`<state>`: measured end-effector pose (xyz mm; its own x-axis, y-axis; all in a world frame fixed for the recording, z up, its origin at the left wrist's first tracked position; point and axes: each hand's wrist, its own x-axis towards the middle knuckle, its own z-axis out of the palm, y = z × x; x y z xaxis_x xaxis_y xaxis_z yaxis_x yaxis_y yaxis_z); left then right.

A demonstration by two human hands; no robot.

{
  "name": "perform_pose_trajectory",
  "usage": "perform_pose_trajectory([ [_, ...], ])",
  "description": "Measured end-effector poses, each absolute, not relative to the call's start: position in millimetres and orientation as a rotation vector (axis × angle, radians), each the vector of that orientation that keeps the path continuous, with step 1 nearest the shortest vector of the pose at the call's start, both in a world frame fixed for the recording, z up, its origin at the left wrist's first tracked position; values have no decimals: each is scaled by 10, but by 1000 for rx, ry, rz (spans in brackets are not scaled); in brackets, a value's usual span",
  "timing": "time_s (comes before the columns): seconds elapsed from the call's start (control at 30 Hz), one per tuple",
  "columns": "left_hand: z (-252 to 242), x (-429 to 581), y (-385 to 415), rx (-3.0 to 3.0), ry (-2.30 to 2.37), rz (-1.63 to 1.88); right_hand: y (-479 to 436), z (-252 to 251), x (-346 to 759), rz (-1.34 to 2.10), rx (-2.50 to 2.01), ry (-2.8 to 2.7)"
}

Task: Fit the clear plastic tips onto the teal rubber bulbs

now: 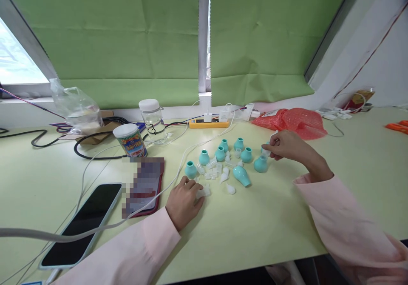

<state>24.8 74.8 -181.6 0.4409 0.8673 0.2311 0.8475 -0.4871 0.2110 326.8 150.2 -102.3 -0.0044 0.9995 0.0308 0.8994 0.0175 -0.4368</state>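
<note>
On the table, my right hand pinches a small translucent plastic piece just above a teal vase-shaped bulb. Whether the piece touches the bulb's mouth is unclear. My left hand rests with curled fingers, thumb and forefinger closed round a clear plastic piece. Several teal bulbs stand upright between the hands, among them one close to my left fingers. Another teal bulb lies on its side. Loose clear caps and white pointed nozzles are scattered among them.
At the left lie a black-screened phone and a red-cased phone, with a white cable crossing. Behind stand a printed canister, a clear jar and a yellow power strip. Red bubble wrap lies back right.
</note>
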Motion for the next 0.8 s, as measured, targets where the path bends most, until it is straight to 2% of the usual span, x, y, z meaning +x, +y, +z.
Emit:
perform_pose_trajectory([
  [0.13,-1801,264,751,2579,1591,458,1450,-988,3240,-47,-1846,-1919],
  [0.2,-1793,267,751,2565,1601,447,1413,-1032,3153,-380,-1637,-1753],
  [0.27,-1788,263,750,2555,1605,432,1359,-1146,2984,-550,-1373,-1692],
  [0.43,-1794,241,744,2608,1575,403,1187,-1562,2401,-209,-878,-2438],
  [0.53,-1803,235,743,2633,1591,387,1147,-1696,2169,-210,-919,-2595],
  [0.7,-1824,225,763,2634,1617,428,1226,-1750,2054,-234,-1143,-2603],
  [0.8,-1817,229,760,2643,1612,487,1253,-1754,2062,-153,-1117,-2558],
])
